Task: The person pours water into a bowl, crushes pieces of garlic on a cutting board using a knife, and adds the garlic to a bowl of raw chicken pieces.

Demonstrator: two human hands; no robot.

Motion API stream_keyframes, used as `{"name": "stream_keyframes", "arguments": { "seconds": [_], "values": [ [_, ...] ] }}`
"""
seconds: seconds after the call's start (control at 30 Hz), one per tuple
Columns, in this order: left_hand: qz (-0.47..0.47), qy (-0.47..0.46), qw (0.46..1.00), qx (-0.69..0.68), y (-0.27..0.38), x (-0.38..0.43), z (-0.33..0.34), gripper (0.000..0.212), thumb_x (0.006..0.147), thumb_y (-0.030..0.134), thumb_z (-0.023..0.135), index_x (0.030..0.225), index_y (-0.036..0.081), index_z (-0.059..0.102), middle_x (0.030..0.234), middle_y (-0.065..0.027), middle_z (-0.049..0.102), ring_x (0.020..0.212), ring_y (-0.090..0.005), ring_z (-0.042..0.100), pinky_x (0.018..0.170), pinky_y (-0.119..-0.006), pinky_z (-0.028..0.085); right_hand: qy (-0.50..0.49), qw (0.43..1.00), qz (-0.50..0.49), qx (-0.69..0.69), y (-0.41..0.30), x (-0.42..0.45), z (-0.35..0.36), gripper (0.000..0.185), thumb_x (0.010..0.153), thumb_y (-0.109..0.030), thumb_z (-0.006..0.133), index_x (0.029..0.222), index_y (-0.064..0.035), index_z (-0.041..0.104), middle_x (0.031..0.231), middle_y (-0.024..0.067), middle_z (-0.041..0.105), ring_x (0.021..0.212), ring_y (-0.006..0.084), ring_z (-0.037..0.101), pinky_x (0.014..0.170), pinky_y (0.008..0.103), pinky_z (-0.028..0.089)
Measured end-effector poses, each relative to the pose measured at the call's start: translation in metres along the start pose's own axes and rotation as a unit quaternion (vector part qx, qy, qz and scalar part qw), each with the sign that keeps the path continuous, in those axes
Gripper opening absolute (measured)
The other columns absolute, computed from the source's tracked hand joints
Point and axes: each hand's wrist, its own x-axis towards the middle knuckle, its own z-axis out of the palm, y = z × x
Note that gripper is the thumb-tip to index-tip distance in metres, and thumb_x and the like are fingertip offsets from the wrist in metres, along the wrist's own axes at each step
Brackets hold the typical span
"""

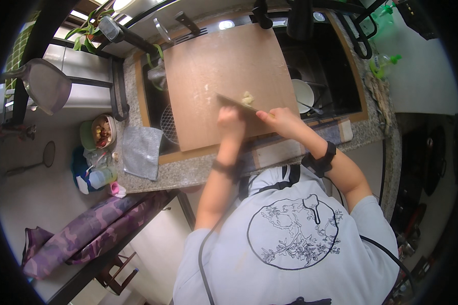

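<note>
My right hand (283,121) is closed around the handle of a knife, probably a cleaver, on a wooden cutting board (229,61). The knife's blade (234,102) runs up and left from that hand. My left hand (231,121) is balled into a fist at the blade, blurred by motion. Whether the fist touches the metal, I cannot tell. Just beyond the blade lie a few pale pieces of food, perhaps garlic (247,99). Small wet-looking scraps (207,87) dot the board left of them.
Under the board are a dark stove top (330,49) and a white bowl (303,95) with utensils. A silver cloth (142,150) lies on the granite counter at left, near a food-filled container (103,131) and a spray bottle (99,177). A wok spatula (45,85) hangs upper left.
</note>
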Motion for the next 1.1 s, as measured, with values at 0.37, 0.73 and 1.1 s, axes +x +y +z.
{"name": "stream_keyframes", "arguments": {
  "seconds": [0.37,0.73,1.1],
  "values": [
    [0.008,0.026,1.000,-0.014,-0.003,-0.002,0.006,0.003,0.062,0.003,0.049,0.061,0.005,0.051,0.063,-0.0098,0.051,0.064,-0.0277,0.048,0.055,-0.036,0.041,-0.002,0.998,-0.003,0.063,0.003,0.001,0.000,0.061,0.076,-0.051,0.044,0.065,0.0088,0.055,0.058,0.0215,0.054,0.054,0.0274,0.055,0.051,0.0343,0.042],
    [-0.003,0.011,1.000,-0.007,-0.001,-0.002,0.003,0.004,0.066,0.009,0.052,0.067,0.006,0.054,0.069,-0.0095,0.054,0.066,-0.0275,0.051,0.057,-0.036,0.043,-0.006,0.998,-0.003,0.057,-0.005,-0.006,-0.003,0.059,0.077,-0.049,0.046,0.067,0.0086,0.056,0.059,0.0211,0.055,0.055,0.0262,0.055,0.051,0.0339,0.042],
    [0.007,0.027,1.000,0.001,-0.001,-0.002,0.005,0.004,0.068,0.009,0.049,0.065,0.007,0.052,0.066,-0.0083,0.052,0.063,-0.0258,0.049,0.054,-0.034,0.042,-0.020,0.998,0.004,0.058,-0.007,-0.006,-0.006,0.058,0.077,-0.049,0.045,0.067,0.0075,0.056,0.060,0.0211,0.055,0.056,0.0269,0.055,0.053,0.0338,0.042]
  ]
}}
